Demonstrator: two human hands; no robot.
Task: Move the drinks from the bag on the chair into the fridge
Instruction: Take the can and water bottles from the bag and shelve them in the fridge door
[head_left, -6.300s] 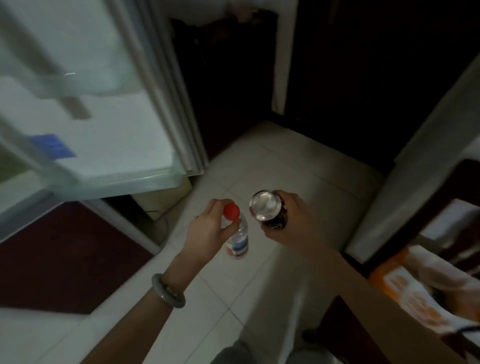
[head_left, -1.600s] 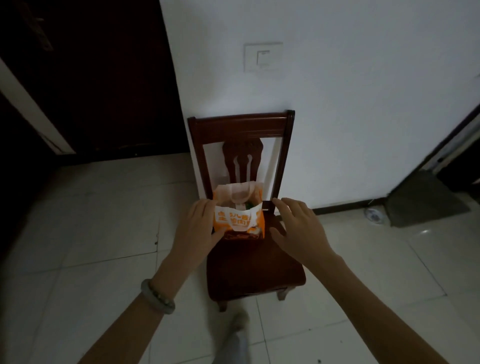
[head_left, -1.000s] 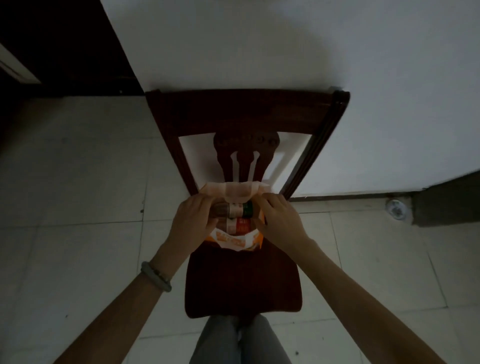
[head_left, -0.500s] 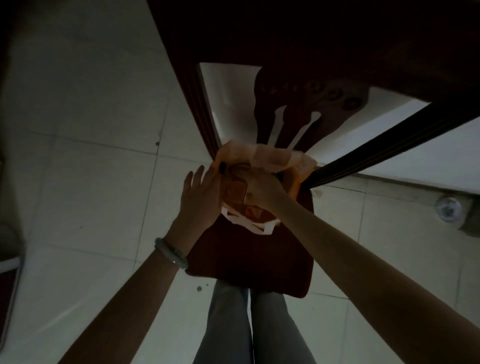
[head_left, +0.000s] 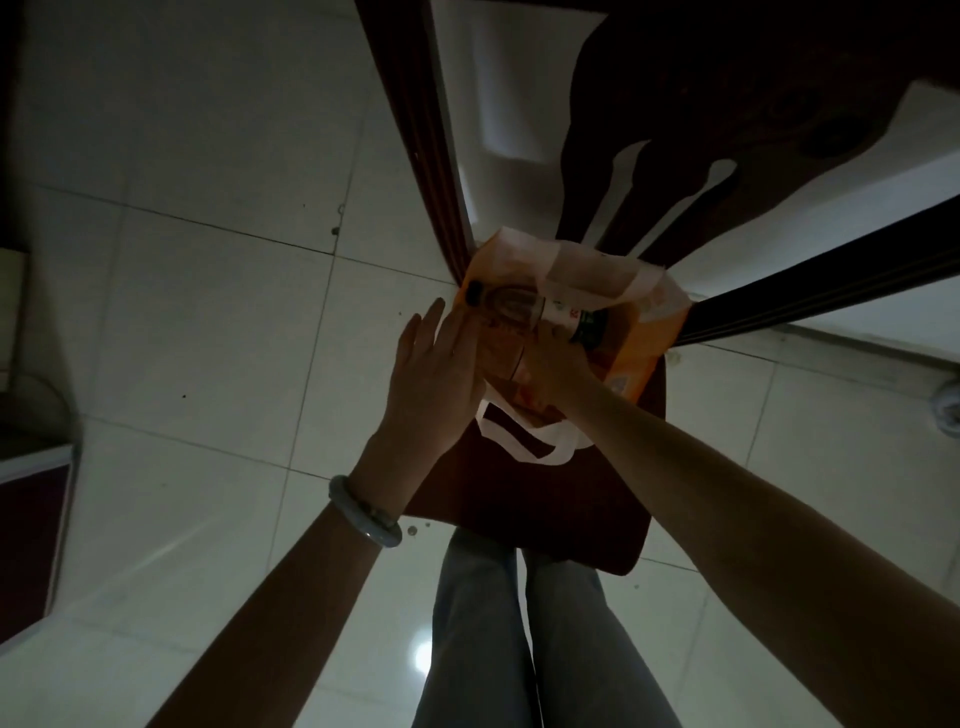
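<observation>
An orange and white bag (head_left: 649, 332) stands on the dark wooden chair (head_left: 524, 499), against its backrest. A bottle with a dark cap (head_left: 511, 301) lies tilted in the bag's mouth, cap to the left. My right hand (head_left: 558, 369) reaches into the bag and closes around a drink there; its fingers are hidden by the bag and the bottles. My left hand (head_left: 434, 374) rests flat against the bag's left side, fingers spread, holding nothing. The fridge is out of view.
The chair's backrest (head_left: 727, 130) rises close in front of the camera. My legs (head_left: 519, 634) stand at the chair's front edge. Pale tiled floor (head_left: 208, 312) lies all around. A dark red cabinet edge (head_left: 31, 519) shows at the far left.
The camera has leaned further over the chair. My right hand has gone deeper into the bag and a dark-capped bottle has tipped up at the bag's mouth. My left hand stays on the bag's side.
</observation>
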